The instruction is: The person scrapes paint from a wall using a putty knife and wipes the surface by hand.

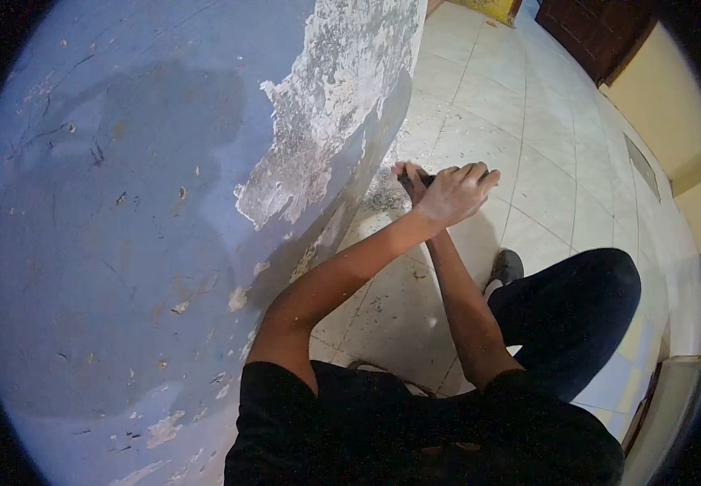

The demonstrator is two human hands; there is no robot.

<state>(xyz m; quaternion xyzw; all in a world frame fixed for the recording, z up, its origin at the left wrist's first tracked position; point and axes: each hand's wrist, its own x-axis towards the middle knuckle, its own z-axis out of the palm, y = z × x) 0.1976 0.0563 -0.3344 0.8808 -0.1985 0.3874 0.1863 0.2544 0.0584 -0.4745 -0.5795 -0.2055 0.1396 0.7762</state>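
Observation:
My forearms cross low over the floor, the left one passing above the right. My left hand [455, 194] is on the right side, closed with its fingers curled and pale dust on its back. My right hand [417, 188], partly covered by the left, is closed around a dark, narrow object [404, 180] beside the wall's edge; its kind I cannot make out. Close by on the left, the blue wall [148, 202] has a large patch of bare, peeling plaster [318, 121].
Paint flakes and dust [387, 194] lie on the pale tiled floor [480, 105] at the wall's foot. My bent knee [601, 283] and a dark shoe [508, 266] are to the right. A brown door [593, 36] stands at the far top right.

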